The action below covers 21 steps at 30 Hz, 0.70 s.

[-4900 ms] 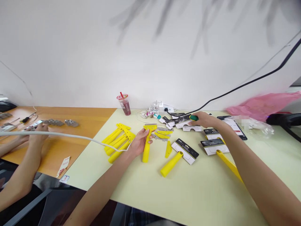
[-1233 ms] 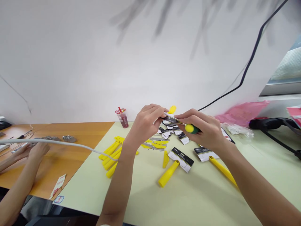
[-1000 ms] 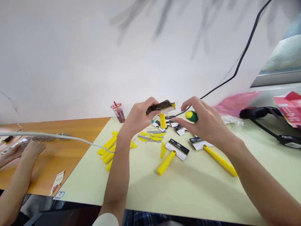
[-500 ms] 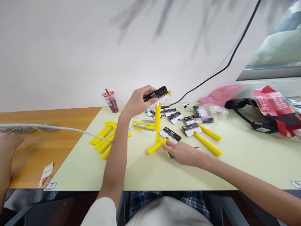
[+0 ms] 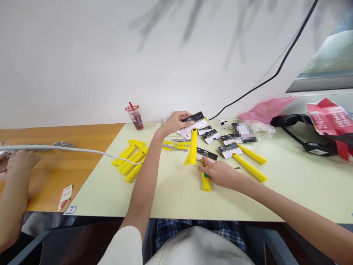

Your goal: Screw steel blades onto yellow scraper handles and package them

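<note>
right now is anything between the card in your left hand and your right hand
Yes: an upright yellow plastic handle stands between the black-and-white card in the left hand and the right hand. A second card lies beside it.

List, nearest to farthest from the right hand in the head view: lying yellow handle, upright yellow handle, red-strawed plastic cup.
1. Yellow plastic handle, beneath the right hand.
2. Upright yellow plastic handle, up and left.
3. Clear plastic cup with red straw, far left, at the table's back edge.

Bright, even light; fisheye-bent edges
</note>
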Motion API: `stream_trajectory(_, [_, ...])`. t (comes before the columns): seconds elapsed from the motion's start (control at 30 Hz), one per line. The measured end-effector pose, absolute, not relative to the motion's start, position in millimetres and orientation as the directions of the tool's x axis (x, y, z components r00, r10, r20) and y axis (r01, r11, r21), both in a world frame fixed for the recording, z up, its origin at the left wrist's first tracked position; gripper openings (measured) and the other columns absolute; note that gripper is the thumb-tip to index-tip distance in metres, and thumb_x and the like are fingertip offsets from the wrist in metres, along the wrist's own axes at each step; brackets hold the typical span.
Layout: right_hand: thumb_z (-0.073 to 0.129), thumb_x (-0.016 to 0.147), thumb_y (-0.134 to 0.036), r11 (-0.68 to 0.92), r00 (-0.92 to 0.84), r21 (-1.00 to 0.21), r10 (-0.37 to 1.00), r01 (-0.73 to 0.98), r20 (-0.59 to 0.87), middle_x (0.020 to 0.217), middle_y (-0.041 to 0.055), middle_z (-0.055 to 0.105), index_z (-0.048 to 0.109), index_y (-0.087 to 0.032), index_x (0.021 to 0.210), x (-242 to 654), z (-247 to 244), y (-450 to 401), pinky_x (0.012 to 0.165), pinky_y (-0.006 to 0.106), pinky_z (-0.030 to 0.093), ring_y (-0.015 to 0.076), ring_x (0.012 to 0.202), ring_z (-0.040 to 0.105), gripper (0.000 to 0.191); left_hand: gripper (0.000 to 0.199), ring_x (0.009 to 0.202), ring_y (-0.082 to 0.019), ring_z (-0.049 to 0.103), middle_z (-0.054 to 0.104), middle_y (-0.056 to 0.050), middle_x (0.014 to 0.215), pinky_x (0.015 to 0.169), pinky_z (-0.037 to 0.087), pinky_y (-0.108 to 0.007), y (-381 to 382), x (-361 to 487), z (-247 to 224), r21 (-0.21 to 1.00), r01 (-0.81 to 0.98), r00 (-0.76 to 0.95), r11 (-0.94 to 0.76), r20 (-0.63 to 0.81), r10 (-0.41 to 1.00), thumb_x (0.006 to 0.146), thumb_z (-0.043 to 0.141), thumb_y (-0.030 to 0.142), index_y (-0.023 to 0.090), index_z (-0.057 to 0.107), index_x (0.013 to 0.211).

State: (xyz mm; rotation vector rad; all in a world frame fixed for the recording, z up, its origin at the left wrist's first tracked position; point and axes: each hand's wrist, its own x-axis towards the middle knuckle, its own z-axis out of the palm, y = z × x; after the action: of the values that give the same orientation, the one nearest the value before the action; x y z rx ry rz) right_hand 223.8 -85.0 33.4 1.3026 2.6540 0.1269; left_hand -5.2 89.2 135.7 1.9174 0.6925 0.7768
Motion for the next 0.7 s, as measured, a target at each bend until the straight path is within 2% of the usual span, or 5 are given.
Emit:
stream_trajectory(0.3, [0.046, 0.08, 0.008, 0.582, -0.581, 0.169, 0.811, 0.795, -0.061, 0.135, 0.0136, 0.065, 0.077, -0.024, 0.129, 311, 30, -101, 0.055, 0.032, 0.023, 0.004, 0.046, 0.027, 0.066, 0.052, 0.111, -0.028, 0.074, 0.079, -0.016, 0.126, 0.095, 0.059, -0.036, 89, 64, 67, 0.908, 0.331, 0.723, -0.257, -0.069, 0.688, 0.082, 0.085, 0.034, 0.012, 0.076, 0.128])
stream_trajectory(0.53, [0.049, 0.079, 0.011, 0.537, -0.554, 0.217, 0.833, 0.815, 0.018, 0.132, 0.012, 0.068, 0.078, -0.026, 0.131, 362, 29, -117, 0.053, 0.032, 0.024, 0.0056, 0.047, 0.038, 0.07, 0.051, 0.111, -0.028, 0.075, 0.078, -0.018, 0.13, 0.095, 0.06, -0.035, 61, 104, 29, 0.826, 0.496, 0.699, -0.266, -0.198, 0.688, 0.097, 0.072, 0.034, 0.009, 0.07, 0.141])
stream_trajectory(0.6, [0.058, 0.088, 0.001, 0.499, -0.539, 0.248, 0.832, 0.83, 0.133, 0.123, 0.0127, 0.071, 0.08, -0.023, 0.122, 357, 54, -128, 0.049, 0.035, 0.024, 0.0072, 0.044, 0.036, 0.047, 0.048, 0.116, -0.028, 0.074, 0.078, -0.018, 0.132, 0.101, 0.057, -0.035, 53, 111, 24, 0.808, 0.505, 0.696, -0.303, -0.174, 0.697, 0.099, 0.071, 0.034, 0.009, 0.07, 0.14])
stream_trajectory(0.67, [0.067, 0.105, -0.037, 0.499, -0.553, 0.239, 0.768, 0.833, 0.323, 0.125, 0.0147, 0.07, 0.08, -0.023, 0.105, 343, 87, -146, 0.049, 0.037, 0.033, 0.01, 0.047, 0.039, 0.018, 0.047, 0.121, -0.028, 0.072, 0.076, -0.019, 0.136, 0.106, 0.055, -0.036, 47, 115, 21, 0.796, 0.508, 0.693, -0.33, -0.149, 0.706, 0.1, 0.07, 0.034, 0.01, 0.07, 0.14])
stream_trajectory(0.7, [0.068, 0.104, -0.058, 0.519, -0.546, 0.189, 0.719, 0.833, 0.431, 0.121, 0.0124, 0.072, 0.078, -0.027, 0.096, 335, 103, -160, 0.049, 0.039, 0.034, 0.0117, 0.047, 0.04, 0.034, 0.046, 0.124, -0.029, 0.071, 0.075, -0.019, 0.138, 0.109, 0.054, -0.037, 45, 116, 19, 0.789, 0.509, 0.691, -0.343, -0.137, 0.71, 0.101, 0.07, 0.034, 0.01, 0.07, 0.14])
